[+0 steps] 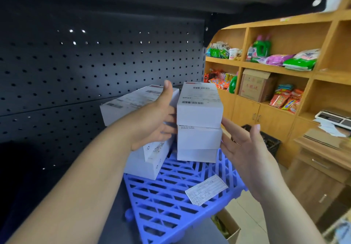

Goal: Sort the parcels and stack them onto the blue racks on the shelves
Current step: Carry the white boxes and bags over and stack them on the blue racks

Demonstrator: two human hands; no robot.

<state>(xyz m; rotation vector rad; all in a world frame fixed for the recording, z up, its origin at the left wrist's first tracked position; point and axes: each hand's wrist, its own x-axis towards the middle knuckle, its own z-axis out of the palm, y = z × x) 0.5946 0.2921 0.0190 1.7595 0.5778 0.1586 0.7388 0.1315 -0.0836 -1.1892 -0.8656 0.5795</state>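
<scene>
Right stack: three white parcels [199,118], one on another, at the rack's far right corner; edges nearly flush, shipping label on top.
Left pile: larger white parcels [131,103] along the far left edge, the top one skewed and overhanging those below.
Blue rack [171,196]: slatted plastic on the dark shelf, pegboard [76,69] behind.
Loose label [206,189]: lying flat near the rack's right edge, apart from both piles.
Left hand [152,118]: thumb raised, fingers fairly straight, in the gap between the piles against the right stack's left face; nothing gripped.
Right hand [245,154]: spread, palm toward the stack's right face, fingertips at it; contact uncertain; holds nothing.
Step, as judged: squaring the right stack between both palms.
Handling: stiff cardboard, likely light; smooth faces may slide over each other, so the top parcel could shift if pushed from one side.
Hold: flat palms on opposite side faces, pressure even, low enough to catch the middle parcel.
Risk: knocking the overhanging left parcel with the left wrist.
</scene>
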